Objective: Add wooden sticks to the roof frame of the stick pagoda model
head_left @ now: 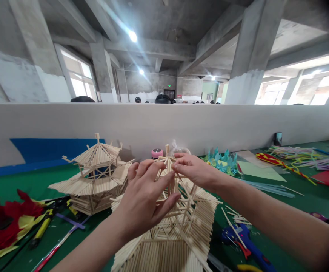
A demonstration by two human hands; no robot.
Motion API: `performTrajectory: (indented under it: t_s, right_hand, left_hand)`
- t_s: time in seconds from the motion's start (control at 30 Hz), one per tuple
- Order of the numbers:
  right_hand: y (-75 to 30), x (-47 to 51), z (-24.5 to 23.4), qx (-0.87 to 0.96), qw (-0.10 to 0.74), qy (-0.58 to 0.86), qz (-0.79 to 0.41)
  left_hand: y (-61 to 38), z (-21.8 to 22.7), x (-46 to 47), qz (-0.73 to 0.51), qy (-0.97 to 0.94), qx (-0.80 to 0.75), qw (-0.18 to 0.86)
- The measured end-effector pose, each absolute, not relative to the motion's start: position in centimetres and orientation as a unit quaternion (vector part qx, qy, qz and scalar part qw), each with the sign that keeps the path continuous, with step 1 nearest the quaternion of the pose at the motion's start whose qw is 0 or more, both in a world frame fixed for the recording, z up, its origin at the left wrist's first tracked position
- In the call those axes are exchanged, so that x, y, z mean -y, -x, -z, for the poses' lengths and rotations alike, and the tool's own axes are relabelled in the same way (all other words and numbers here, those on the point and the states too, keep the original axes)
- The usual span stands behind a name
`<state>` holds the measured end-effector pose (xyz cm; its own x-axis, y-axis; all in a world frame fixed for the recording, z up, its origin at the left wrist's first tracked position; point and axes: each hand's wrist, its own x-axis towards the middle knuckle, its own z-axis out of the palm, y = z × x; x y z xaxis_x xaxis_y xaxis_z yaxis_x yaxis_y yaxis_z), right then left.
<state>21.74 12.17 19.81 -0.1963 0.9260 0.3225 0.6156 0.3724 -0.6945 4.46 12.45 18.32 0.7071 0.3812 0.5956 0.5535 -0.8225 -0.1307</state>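
A model pavilion (187,226) built of thin wooden sticks stands in front of me, with a flared lower roof and an open frame on top. My left hand (150,192) curls over the left side of the upper frame, thumb and index finger apart, fingertips against the sticks. Close to the central post (167,151), my right hand (194,170) pinches at a roof stick; its fingers partly hide the stick. Another pavilion model (96,177), with a stick-covered tiered roof, stands at the left.
A blue glue gun (246,236) and loose sticks lie at right. Red and yellow paper pieces (11,223) are at left. Behind are a pink round container (157,153), teal folded-paper pieces (223,160) and a low white partition (142,121). Paper strips (297,155) lie far right.
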Motion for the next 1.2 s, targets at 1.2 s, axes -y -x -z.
performTrajectory:
  t_s: [1.2]
  right_hand:
    - [-22.7,-10.1,-18.7,0.771,0.422,0.477,0.018]
  left_hand:
    - [-3.5,-16.4,-11.6,0.343,0.896,0.215,0.184]
